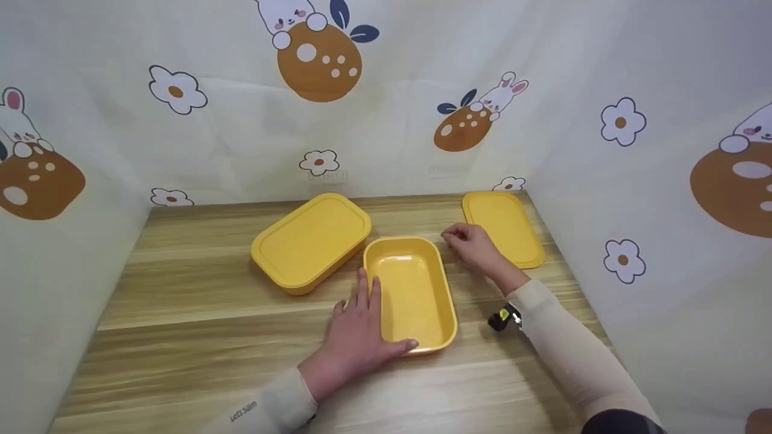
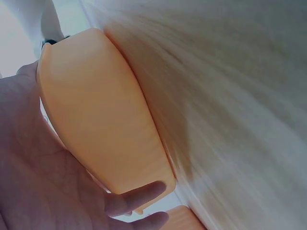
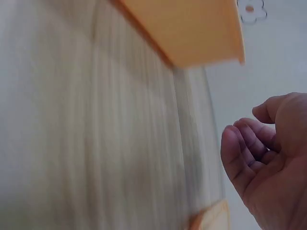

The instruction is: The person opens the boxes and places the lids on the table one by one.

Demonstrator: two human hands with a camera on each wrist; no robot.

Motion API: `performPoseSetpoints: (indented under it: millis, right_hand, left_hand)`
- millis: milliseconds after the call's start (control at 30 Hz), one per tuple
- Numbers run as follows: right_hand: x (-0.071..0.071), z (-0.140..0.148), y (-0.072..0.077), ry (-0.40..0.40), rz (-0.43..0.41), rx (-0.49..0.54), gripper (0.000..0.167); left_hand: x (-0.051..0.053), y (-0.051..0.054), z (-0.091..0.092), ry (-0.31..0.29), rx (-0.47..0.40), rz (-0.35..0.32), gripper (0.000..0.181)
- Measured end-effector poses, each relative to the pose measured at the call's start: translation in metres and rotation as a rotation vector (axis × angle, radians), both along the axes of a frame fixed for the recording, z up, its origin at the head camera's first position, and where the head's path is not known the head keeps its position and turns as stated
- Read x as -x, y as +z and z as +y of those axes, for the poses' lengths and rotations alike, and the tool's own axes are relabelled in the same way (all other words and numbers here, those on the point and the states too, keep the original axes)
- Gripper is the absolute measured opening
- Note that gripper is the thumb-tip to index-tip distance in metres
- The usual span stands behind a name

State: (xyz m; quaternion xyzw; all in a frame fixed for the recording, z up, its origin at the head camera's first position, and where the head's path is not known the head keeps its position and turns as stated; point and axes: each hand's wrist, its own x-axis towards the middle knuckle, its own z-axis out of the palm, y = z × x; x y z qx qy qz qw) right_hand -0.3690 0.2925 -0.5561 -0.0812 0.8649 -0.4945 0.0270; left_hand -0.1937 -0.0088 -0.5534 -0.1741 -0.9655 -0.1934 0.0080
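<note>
An open yellow box (image 1: pixel 416 301) stands lidless in the middle of the wooden table, its inside bare. Against its left side lies my left hand (image 1: pixel 356 340), fingers stretched along the rim and thumb on the near edge. The left wrist view shows those fingers against the outer wall of the box (image 2: pixel 100 110). My right hand (image 1: pixel 476 247) hovers between the box and a flat yellow lid (image 1: pixel 505 229). Its fingers are loosely bent with nothing between them, as the right hand (image 3: pixel 268 153) in the right wrist view shows.
A second yellow box (image 1: pixel 313 241), with its lid on, sits at an angle to the left of the open one. Behind and on both sides of the wooden table (image 1: pixel 199 337) hangs a pale curtain (image 1: pixel 386 120) printed with rabbits and flowers.
</note>
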Motion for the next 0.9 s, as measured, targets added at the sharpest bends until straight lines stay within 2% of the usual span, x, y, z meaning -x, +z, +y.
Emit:
performPoseSetpoints:
  millis: [100,233,367,467,733,900]
  right_hand:
    - [-0.017,-0.014,0.002,-0.016,-0.077,0.079,0.029]
    - [-0.030,-0.028,0.007,-0.053,-0.087,0.108,0.031]
    - [-0.033,-0.037,0.011,-0.080,-0.086,0.141,0.033]
    - [-0.032,-0.041,0.012,-0.087,-0.089,0.152,0.035]
    - [-0.026,-0.047,0.008,-0.101,-0.122,0.143,0.034]
    - [-0.025,-0.047,0.004,-0.081,-0.143,0.208,0.031]
  left_hand:
    - [0.001,0.000,-0.004,0.017,-0.130,-0.050,0.132]
    - [0.006,0.004,-0.012,0.076,-0.377,-0.134,0.110]
    - [0.012,0.009,-0.022,0.138,-0.652,-0.248,0.081]
    - [0.014,0.010,-0.028,0.165,-0.802,-0.335,0.066]
    - [0.009,0.004,-0.034,0.171,-1.018,-0.583,0.050]
    - [0.004,0.001,-0.034,0.150,-1.080,-0.696,0.044]
